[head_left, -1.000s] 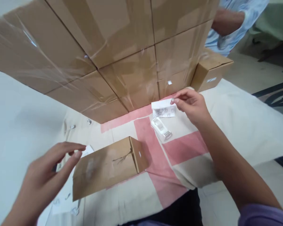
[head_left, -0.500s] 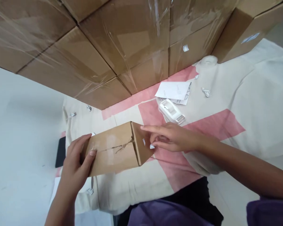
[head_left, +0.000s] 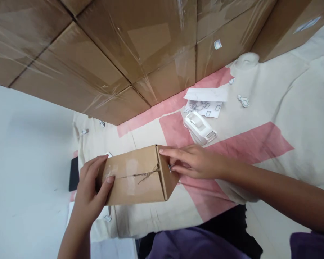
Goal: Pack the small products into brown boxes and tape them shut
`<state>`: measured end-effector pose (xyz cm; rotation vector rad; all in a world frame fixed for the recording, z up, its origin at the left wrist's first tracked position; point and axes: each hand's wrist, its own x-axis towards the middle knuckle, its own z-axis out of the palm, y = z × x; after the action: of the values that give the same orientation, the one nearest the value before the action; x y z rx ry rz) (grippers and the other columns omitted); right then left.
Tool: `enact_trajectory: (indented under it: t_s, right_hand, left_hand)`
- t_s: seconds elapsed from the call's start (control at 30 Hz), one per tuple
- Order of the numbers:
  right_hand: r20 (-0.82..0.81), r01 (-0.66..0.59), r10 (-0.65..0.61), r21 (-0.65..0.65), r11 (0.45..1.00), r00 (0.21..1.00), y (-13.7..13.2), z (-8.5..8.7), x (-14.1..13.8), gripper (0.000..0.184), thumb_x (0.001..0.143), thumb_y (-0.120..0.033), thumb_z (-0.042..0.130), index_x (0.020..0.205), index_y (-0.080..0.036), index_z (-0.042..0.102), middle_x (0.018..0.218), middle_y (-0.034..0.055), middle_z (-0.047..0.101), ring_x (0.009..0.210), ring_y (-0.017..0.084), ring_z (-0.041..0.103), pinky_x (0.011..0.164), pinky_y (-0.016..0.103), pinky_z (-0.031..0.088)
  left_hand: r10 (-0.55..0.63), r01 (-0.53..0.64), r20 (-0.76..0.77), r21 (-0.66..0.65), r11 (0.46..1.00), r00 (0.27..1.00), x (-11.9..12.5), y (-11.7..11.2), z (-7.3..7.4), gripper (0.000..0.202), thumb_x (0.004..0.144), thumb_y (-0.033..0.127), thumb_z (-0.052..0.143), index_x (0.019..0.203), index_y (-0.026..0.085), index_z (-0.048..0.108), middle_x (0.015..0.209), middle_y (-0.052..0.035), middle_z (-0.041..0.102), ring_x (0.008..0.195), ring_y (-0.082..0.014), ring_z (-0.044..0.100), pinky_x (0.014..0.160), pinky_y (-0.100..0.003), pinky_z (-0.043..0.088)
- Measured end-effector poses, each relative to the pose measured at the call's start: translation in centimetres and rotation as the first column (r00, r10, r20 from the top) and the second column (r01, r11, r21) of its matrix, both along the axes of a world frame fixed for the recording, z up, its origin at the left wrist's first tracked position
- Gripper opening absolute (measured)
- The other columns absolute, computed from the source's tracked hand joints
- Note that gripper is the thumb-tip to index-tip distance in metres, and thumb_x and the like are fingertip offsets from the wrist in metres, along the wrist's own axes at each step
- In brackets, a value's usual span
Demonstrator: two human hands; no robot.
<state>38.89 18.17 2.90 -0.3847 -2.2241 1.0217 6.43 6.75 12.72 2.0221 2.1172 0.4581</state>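
A small brown cardboard box (head_left: pixel 140 187) is tilted in front of me, its taped seam torn near the right end. My left hand (head_left: pixel 93 183) grips its left end, thumb on the taped face and fingers over the far edge. At the right end my right hand (head_left: pixel 189 162) rests its index fingertip close to the top corner, with the other fingers curled. A small white sticker (head_left: pixel 170 168) shows at its lower fingertips, against the box's end face. Part of that face is hidden behind the hand.
Stacked, film-wrapped cartons (head_left: pixel 162 79) stand along the back. On the cloth (head_left: pixel 261 104) lie a white tape dispenser (head_left: pixel 199 127), a folded sticker sheet (head_left: pixel 205 108), a clear tape roll (head_left: pixel 247 61) and paper scraps (head_left: pixel 243 101). A dark flat object (head_left: pixel 73 174) sits at left.
My right index finger has come onto the box's end near the corner, and the lower fingers now press the sticker against that face. The folded sheet has lifted open somewhat. The camera view has shifted slightly.
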Motion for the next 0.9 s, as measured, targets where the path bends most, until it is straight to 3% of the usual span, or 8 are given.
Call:
enact_trajectory:
  t_s: [0.07, 0.2, 0.4, 0.53, 0.67, 0.77, 0.9]
  right_hand:
    - [0.046, 0.023, -0.022, -0.018, 1.000, 0.999, -0.1, 0.3, -0.1, 0.061, 0.098, -0.019, 0.058, 0.154, -0.027, 0.036, 0.126, 0.0073, 0.071, 0.092, 0.016, 0.071, 0.082, 0.030, 0.054]
    - [0.134, 0.057, -0.043, -0.105, 0.993, 0.990, -0.2, 0.9, 0.1, 0.069, 0.095, -0.020, 0.062, 0.157, -0.024, 0.031, 0.104, 0.0042, 0.076, 0.087, 0.019, 0.071, 0.078, 0.030, 0.053]
    - [0.205, 0.080, -0.051, -0.132, 0.988, 0.977, -0.1, 1.8, 0.6, 0.076, 0.093, -0.026, 0.067, 0.159, -0.027, 0.029, 0.102, 0.0032, 0.077, 0.084, 0.019, 0.072, 0.073, 0.029, 0.050]
    - [0.217, 0.140, -0.117, -0.092, 0.986, 0.969, 0.3, 1.8, 0.9, 0.062, 0.092, -0.032, 0.069, 0.149, -0.024, 0.046, 0.094, 0.0028, 0.077, 0.079, 0.020, 0.072, 0.070, 0.029, 0.049]
    - [0.130, 0.078, -0.074, -0.027, 0.997, 0.989, 0.9, 1.4, 0.9, 0.027, 0.095, -0.033, 0.066, 0.119, -0.020, 0.067, 0.091, 0.0028, 0.077, 0.073, 0.016, 0.069, 0.067, 0.028, 0.047]
    - [0.039, 0.023, -0.024, 0.023, 0.999, 0.999, 0.8, 1.1, 0.6, 0.015, 0.099, -0.029, 0.060, 0.099, -0.019, 0.071, 0.092, 0.0036, 0.077, 0.076, 0.015, 0.069, 0.069, 0.028, 0.048]
    - [0.001, 0.009, -0.009, 0.014, 1.000, 1.000, 0.4, 0.5, -0.1, 0.016, 0.099, -0.025, 0.057, 0.095, -0.019, 0.071, 0.090, 0.0040, 0.076, 0.075, 0.015, 0.068, 0.069, 0.027, 0.048]
  left_hand:
    - [-0.002, 0.002, -0.007, -0.004, 1.000, 1.000, 0.1, 0.0, 0.0, 0.046, 0.097, 0.043, 0.052, 0.142, 0.032, 0.048, 0.140, -0.0089, 0.052, 0.136, -0.0332, 0.045, 0.117, -0.057, 0.035]
    - [-0.008, 0.008, -0.020, -0.003, 1.000, 1.000, 0.3, 0.1, 0.1, 0.046, 0.097, 0.044, 0.052, 0.141, 0.031, 0.049, 0.139, -0.0094, 0.053, 0.135, -0.0332, 0.046, 0.116, -0.057, 0.035]
    - [0.001, -0.001, -0.016, -0.006, 1.000, 1.000, 0.5, 0.0, 0.2, 0.044, 0.098, 0.044, 0.051, 0.140, 0.031, 0.049, 0.140, -0.0090, 0.053, 0.135, -0.0324, 0.045, 0.115, -0.055, 0.036]
    - [0.002, -0.002, -0.022, -0.004, 1.000, 1.000, 0.3, 0.0, 0.1, 0.044, 0.098, 0.044, 0.051, 0.140, 0.031, 0.049, 0.140, -0.0087, 0.053, 0.134, -0.0320, 0.046, 0.115, -0.054, 0.036]
    - [0.008, -0.008, -0.019, 0.003, 1.000, 1.000, 0.4, 0.0, 0.0, 0.045, 0.098, 0.045, 0.051, 0.140, 0.030, 0.049, 0.140, -0.0088, 0.053, 0.135, -0.0318, 0.046, 0.116, -0.054, 0.035]
    - [0.008, -0.008, -0.007, 0.007, 1.000, 1.000, 0.4, -0.1, 0.0, 0.045, 0.098, 0.045, 0.051, 0.140, 0.030, 0.049, 0.140, -0.0090, 0.053, 0.135, -0.0318, 0.045, 0.116, -0.054, 0.035]
    - [-0.003, 0.003, -0.011, 0.011, 1.000, 1.000, 0.2, -0.1, -0.1, 0.046, 0.098, 0.046, 0.051, 0.141, 0.030, 0.049, 0.140, -0.0092, 0.052, 0.134, -0.0322, 0.046, 0.116, -0.054, 0.035]
